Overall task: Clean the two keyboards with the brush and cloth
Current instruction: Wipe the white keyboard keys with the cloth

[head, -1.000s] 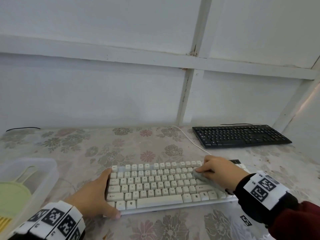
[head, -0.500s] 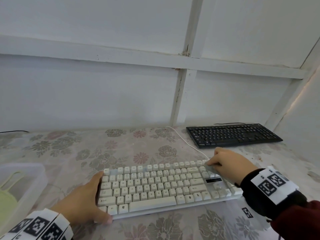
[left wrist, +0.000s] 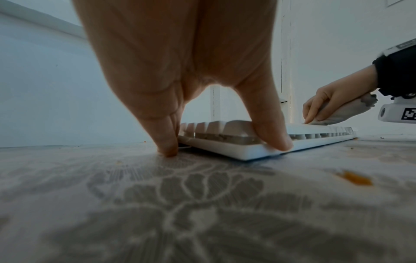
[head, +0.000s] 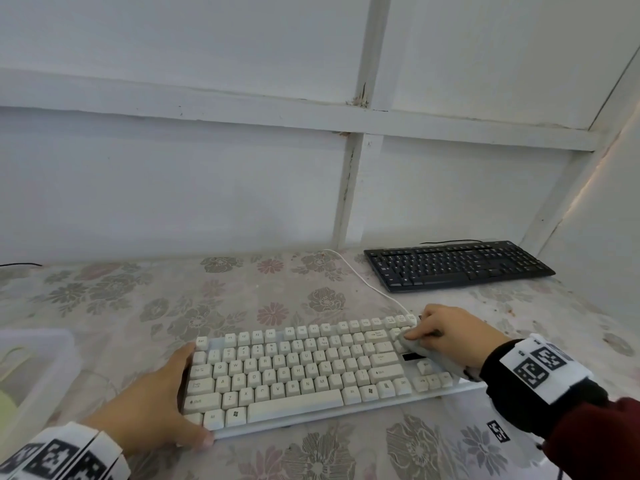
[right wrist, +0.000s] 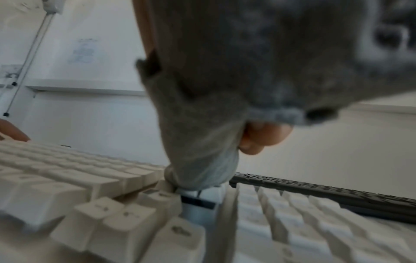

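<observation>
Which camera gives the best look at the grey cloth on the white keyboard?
The left wrist view: it shows the cloth sharply from the side, pinched in the right hand, its tip on the white keyboard. The head view shows only a sliver beneath the hand; the right wrist view is close but blurred.

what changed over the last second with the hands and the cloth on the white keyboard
The right hand slid the grey cloth rightward and toward the back of the white keyboard, from the main keys to its far right corner. The left hand kept bracing the left end; the black keyboard stayed untouched.
</observation>
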### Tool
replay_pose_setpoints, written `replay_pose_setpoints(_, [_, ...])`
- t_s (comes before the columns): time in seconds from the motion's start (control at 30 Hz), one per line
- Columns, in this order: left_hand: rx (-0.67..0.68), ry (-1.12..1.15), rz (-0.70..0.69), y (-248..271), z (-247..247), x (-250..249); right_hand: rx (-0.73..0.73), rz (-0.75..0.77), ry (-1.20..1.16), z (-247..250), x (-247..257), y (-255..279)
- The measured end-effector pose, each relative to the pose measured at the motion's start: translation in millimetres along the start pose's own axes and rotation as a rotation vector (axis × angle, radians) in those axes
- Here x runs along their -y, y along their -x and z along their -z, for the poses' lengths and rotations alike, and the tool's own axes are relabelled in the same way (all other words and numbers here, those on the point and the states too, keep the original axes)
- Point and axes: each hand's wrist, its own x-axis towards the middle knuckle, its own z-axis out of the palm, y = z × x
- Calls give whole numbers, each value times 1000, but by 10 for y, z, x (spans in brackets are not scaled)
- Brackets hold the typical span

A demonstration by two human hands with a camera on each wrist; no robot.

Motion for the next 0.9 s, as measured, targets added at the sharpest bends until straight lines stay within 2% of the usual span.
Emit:
replay_pose_setpoints(0.17, [-21,8,-2,-32,-18,35,-12,-44,39,58,-96,-10])
replay_pose_setpoints(0.33, [-24,4,-5,-48,-16,40,3,-106,204,159,-70,16])
replay_pose_setpoints(0.47, [-22,14,-7,-50,-14,37,-90,-2,90,86,74,-3])
replay_pose_setpoints(0.57, [-8,6,-5,-28,0,32,-64,49,4,-45,125,20])
replay_pose_setpoints(0.7, [-4,-1,-6,-18,3,12,-27,-21,-29,-37,-6,40])
replay_pose_setpoints(0.9, [2,8,-6,-5,9,0,7,-115,101,124,-113,2])
